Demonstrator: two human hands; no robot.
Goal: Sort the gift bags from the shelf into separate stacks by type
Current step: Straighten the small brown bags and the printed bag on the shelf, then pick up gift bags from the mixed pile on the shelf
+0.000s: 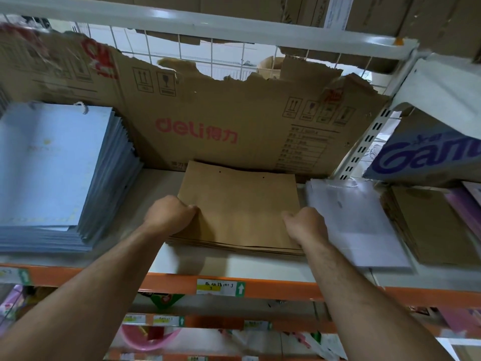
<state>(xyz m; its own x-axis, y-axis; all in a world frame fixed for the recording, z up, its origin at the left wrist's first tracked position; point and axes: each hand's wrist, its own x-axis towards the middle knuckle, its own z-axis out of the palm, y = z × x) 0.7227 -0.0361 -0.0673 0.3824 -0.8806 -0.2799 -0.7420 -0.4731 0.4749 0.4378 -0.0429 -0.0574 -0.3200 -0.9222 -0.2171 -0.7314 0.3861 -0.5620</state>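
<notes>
A flat stack of brown kraft paper bags (239,204) lies in the middle of the shelf (161,259). My left hand (169,216) grips the stack's left edge with curled fingers. My right hand (307,225) grips the stack's right edge the same way. A tall stack of light blue gift bags (49,168) with cord handles stands at the left. A few white gift bags (356,220) lie at the right, blurred, beside the brown stack.
A torn brown "deli" carton sheet (234,121) lines the back of the shelf. Further brown bags (440,225) and a purple-lettered box (426,152) sit at the right. An orange rail with price labels (221,287) fronts the shelf; lower shelves hold mixed goods.
</notes>
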